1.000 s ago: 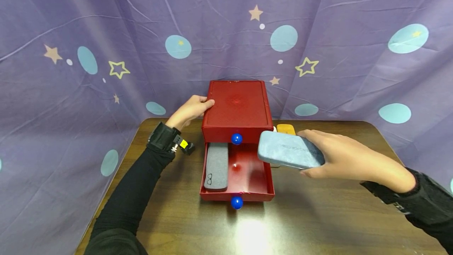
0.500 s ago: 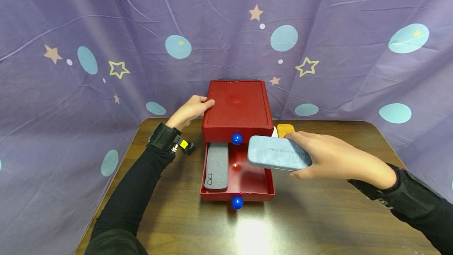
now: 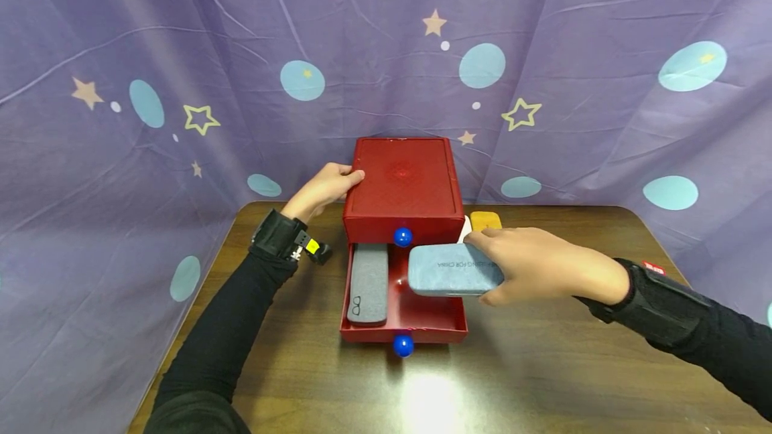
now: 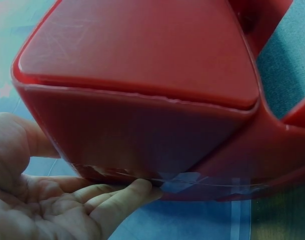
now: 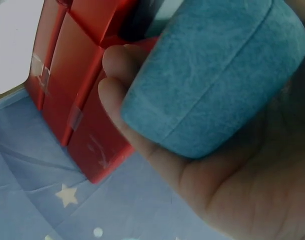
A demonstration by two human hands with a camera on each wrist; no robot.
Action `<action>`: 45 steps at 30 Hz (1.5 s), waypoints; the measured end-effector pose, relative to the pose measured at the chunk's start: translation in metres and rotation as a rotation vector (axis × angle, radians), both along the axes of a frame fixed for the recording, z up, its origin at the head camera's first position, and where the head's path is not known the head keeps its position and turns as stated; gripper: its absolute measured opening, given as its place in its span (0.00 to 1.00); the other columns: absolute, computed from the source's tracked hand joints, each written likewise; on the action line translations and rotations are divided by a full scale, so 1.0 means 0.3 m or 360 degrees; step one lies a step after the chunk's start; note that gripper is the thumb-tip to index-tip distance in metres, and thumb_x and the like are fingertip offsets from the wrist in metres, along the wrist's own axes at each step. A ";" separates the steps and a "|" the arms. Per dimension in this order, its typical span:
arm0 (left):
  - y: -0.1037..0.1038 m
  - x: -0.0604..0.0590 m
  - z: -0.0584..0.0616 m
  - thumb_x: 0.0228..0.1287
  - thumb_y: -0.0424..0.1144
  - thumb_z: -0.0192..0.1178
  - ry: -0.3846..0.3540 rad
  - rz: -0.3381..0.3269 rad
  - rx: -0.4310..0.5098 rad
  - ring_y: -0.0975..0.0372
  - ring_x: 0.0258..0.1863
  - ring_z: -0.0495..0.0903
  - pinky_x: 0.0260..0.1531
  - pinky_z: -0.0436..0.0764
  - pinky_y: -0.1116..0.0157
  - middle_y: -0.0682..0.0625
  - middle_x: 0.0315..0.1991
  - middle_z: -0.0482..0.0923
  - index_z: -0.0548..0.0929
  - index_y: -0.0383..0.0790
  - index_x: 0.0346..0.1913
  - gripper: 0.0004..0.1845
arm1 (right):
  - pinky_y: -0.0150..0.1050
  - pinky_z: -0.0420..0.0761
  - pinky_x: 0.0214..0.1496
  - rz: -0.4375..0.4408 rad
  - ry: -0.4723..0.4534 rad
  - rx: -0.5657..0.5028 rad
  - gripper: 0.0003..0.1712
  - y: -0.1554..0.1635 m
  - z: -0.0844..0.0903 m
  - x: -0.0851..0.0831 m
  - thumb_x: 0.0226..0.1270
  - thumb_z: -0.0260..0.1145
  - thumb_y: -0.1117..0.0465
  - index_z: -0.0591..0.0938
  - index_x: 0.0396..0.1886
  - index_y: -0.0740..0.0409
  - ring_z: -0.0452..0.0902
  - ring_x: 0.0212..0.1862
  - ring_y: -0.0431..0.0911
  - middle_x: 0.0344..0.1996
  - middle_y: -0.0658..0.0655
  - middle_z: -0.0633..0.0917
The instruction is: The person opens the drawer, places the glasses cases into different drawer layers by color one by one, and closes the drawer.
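In the head view, a red drawer cabinet (image 3: 401, 179) stands at the back of the table with its lower drawer (image 3: 422, 335) pulled out. My left hand (image 3: 324, 189) holds the cabinet's left rear side, thumb at the top edge; in the left wrist view its fingers (image 4: 117, 205) lie against the red wall. A light blue glasses case (image 3: 452, 270), printed with dark letters, is gripped at its right end by my right hand (image 3: 537, 263), above the drawer's right part. The drawer's left side holds a grey glasses case (image 3: 369, 286) with a small glasses drawing.
A yellow item (image 3: 485, 221) and a partly hidden white item (image 3: 466, 228) lie right of the cabinet. Blue ball knobs (image 3: 403, 345) stick out from the drawer fronts. Behind the table (image 3: 326, 380) hangs a purple patterned curtain (image 3: 374, 39).
My right hand has carried the light blue glasses case leftward and slightly toward me, over the pulled-out drawer. The left hand, cabinet and grey case stay in place.
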State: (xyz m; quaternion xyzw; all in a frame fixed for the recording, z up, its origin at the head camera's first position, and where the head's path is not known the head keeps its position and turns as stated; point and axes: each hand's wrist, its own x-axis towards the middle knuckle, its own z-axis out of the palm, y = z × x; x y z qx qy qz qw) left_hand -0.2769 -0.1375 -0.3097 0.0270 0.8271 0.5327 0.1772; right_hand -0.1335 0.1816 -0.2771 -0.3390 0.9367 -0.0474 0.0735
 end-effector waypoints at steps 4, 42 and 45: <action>-0.002 0.001 -0.001 0.81 0.42 0.49 0.0019 0.0004 0.0009 0.69 0.30 0.79 0.62 0.81 0.56 0.52 0.31 0.78 0.70 0.28 0.72 0.26 | 0.38 0.73 0.29 -0.0079 0.0007 0.0100 0.31 -0.046 -0.005 -0.009 0.44 0.79 0.46 0.76 0.45 0.54 0.72 0.29 0.41 0.31 0.47 0.78; 0.001 -0.005 -0.002 0.81 0.44 0.48 -0.0028 0.0009 -0.0032 0.50 0.58 0.83 0.64 0.80 0.55 0.36 0.62 0.79 0.66 0.31 0.75 0.28 | 0.45 0.84 0.38 -0.0363 -0.0123 0.0472 0.31 -0.266 -0.056 -0.047 0.50 0.79 0.48 0.80 0.47 0.64 0.76 0.38 0.49 0.35 0.57 0.82; 0.000 -0.004 0.000 0.81 0.44 0.48 -0.0035 0.0008 -0.0019 0.49 0.60 0.82 0.65 0.79 0.54 0.36 0.62 0.78 0.66 0.31 0.75 0.28 | 0.47 0.85 0.38 -0.0345 -0.0065 0.0517 0.31 -0.277 -0.069 -0.049 0.49 0.78 0.47 0.81 0.45 0.65 0.77 0.39 0.49 0.34 0.58 0.82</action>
